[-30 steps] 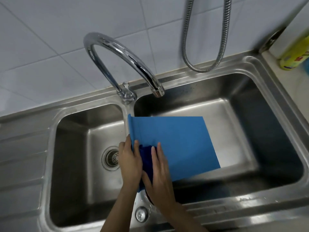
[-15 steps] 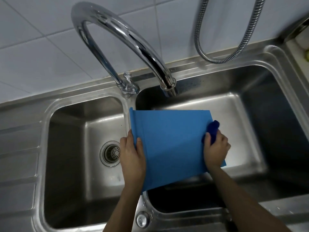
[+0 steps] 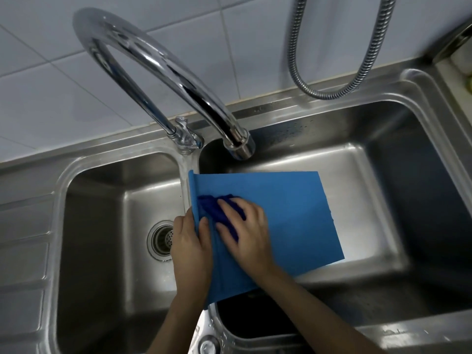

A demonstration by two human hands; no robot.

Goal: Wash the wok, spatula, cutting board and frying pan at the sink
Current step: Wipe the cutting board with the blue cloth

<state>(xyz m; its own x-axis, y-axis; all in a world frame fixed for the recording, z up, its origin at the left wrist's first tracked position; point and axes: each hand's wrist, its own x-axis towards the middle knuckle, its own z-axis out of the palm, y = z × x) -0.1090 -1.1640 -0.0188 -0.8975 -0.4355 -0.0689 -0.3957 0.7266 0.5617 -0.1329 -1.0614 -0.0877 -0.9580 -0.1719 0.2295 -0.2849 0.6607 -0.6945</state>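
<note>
While the left hand (image 3: 190, 247) grips the left edge of the blue cutting board (image 3: 288, 218), with the thumb on top and the other fingers behind the edge, the right hand (image 3: 246, 233) presses a dark blue cloth (image 3: 217, 209) on the board's surface near that same edge. The fingers of the right hand lie spread over the cloth and are only a little bent — whether they pinch it or just push it flat, I cannot tell for sure. The two hands are just beside each other, almost touching.

The board is held tilted over the right basin (image 3: 370, 180) of a steel double sink; its left edge is above the divider between the two basins, and its far corner reaches toward the middle of the right basin. Under the near edge of the board something dark is in the basin, but it is too hidden to name.

The curved tap (image 3: 158, 72) stands behind the divider, and its mouth points over the right basin, just beyond the far edge of the board. The left basin (image 3: 107, 226) shows a round drain (image 3: 161, 240). A metal hose (image 3: 339, 93) hangs in a loop on the white tiled wall (image 3: 38, 98) behind the sink.
</note>
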